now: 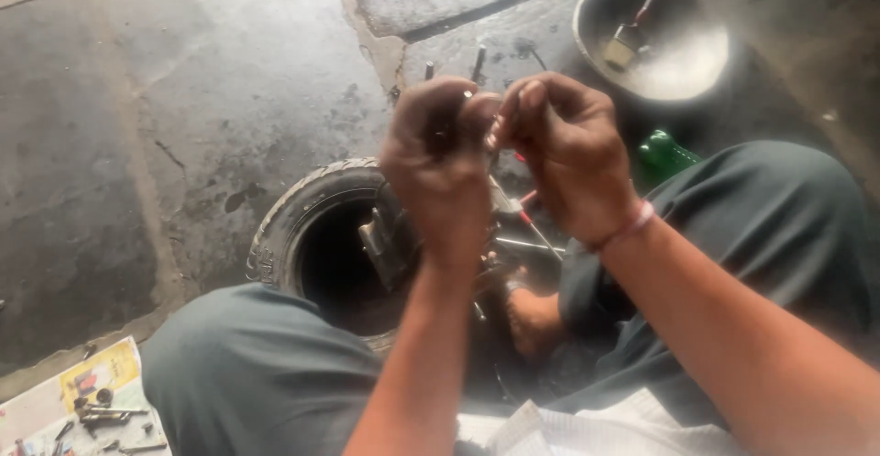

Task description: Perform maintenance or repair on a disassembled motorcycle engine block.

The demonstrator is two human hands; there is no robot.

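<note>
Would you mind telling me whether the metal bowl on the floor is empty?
Not empty: the metal bowl sits upright, and a small brush-like tool lies inside it.

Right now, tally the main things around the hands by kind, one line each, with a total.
Hands, left and right, pinching a small part together: 2
Tyre on the floor: 1
Metal bowl holding a brush: 1
Green bottle: 1
Red-handled screwdriver: 1
Paper sheet with loose bolts: 1
Total: 7
</note>
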